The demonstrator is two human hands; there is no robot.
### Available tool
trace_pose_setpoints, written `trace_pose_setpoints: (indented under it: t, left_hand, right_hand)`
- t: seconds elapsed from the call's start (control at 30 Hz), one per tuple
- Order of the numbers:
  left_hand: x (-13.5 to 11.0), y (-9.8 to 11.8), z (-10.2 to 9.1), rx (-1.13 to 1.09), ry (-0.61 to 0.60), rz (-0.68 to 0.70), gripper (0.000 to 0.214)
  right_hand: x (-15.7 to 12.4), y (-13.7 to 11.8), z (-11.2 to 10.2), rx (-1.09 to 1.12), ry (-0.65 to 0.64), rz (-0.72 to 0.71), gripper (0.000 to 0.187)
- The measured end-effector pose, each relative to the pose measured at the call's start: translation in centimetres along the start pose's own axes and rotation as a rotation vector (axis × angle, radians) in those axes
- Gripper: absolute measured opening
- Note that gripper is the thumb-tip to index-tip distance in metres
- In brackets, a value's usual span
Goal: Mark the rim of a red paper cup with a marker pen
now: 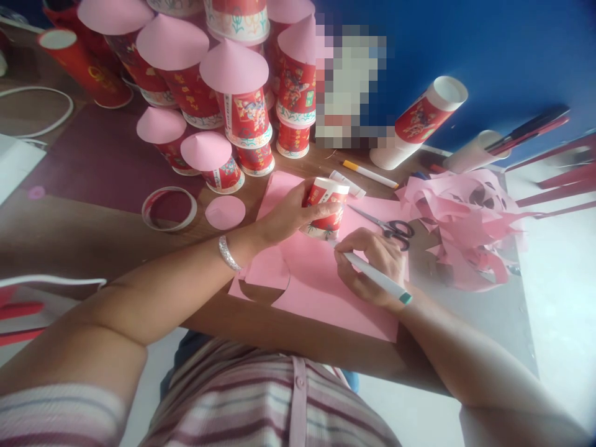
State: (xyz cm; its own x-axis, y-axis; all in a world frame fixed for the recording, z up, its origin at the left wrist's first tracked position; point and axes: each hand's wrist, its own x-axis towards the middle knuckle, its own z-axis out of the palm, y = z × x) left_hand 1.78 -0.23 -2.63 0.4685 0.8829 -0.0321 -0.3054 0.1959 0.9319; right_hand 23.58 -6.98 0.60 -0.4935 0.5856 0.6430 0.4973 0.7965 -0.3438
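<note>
I have a single feed, from a camera on the person's head, looking forward and steeply down over the striped shirt [261, 403], whose front runs into the bottom edge. Both forearms enter from the lower sides, so I look along the wearer's own line of sight. The left hand [289, 217] and the right hand [376, 248] sit close to the lens, near mid-view. The lens takes in a wide field (upright things lean outward toward the sides): the tabletop [112, 239] stretches away to the blue wall [465, 43], while the top edge crops the cone-topped paper cups [246, 118].
</note>
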Motion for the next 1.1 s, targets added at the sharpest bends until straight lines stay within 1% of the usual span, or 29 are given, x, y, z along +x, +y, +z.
trace_pose_setpoints:
  t: [0.1,0.2,0.37,0.47,0.6,0.73,0.9,1.0,1.1]
  left_hand:
    - [-0.1,0.0,0.0,-0.018,-0.001,-0.016,0.070]
    - [-0.1,0.0,-0.1,-0.028,0.005,-0.029,0.071]
    - [-0.1,0.0,-0.1,-0.022,0.042,-0.006,0.073]
    - [-0.1,0.3,0.0,-0.037,0.063,0.033,0.067]
    - [-0.1,0.5,0.1,-0.093,0.018,0.050,0.063]
    - [-0.2,0.7,0.2,-0.134,-0.007,0.039,0.060]
    - [-0.2,0.8,0.3,-0.122,-0.020,0.053,0.059]
    - [-0.1,0.6,0.1,-0.091,0.024,0.038,0.062]
    - [-0.1,0.0,-0.3,-0.094,0.096,0.037,0.074]
  right_hand:
    - [0.0,-0.2,0.0,0.000,0.013,0.017,0.019]
    - [0.1,-0.1,-0.1,0.008,0.015,0.000,0.022]
    - [0.0,0.3,0.0,0.065,0.060,-0.108,0.035]
    - [-0.2,0.3,0.7,0.076,0.104,-0.177,0.035]
    - [-0.5,0.0,1.3,0.071,0.116,-0.183,0.032]
    - [-0.4,-0.1,1.4,0.111,0.096,-0.170,0.032]
    - [-0.4,-0.1,1.4,0.120,0.106,-0.182,0.030]
    - [-0.5,-0.1,1.5,0.123,0.099,-0.169,0.031]
    - [-0.6,0.0,1.4,0.126,0.083,-0.179,0.032]
